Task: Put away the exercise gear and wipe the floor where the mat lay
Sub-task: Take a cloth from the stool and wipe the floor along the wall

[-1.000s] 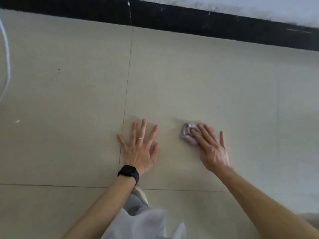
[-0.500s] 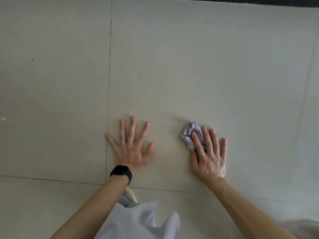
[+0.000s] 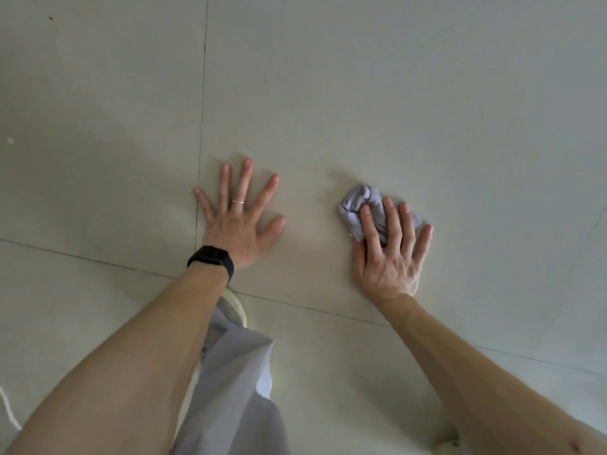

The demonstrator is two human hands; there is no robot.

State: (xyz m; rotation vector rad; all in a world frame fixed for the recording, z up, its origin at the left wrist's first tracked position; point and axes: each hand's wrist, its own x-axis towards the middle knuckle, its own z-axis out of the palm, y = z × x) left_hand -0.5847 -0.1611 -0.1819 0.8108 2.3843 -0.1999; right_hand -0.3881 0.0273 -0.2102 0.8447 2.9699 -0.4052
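Right hand (image 3: 389,257) is swinging straighter than 1 second ago, its flat fingers (image 3: 392,221) pressing the crumpled grey cloth (image 3: 356,203) onto the floor (image 3: 427,110), hiding half of it. Left hand (image 3: 241,228) is lying splayed alongside, gripping nothing; black watch (image 3: 212,259) unreadable.

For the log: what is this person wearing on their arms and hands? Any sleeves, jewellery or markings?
No sleeves show: both forearms are bare up to the frame edge. The left hand has a black watch with a wide black band on its wrist, and a thin pale ring on one finger. The right hand and its wrist carry nothing. No gloves or markings can be seen.
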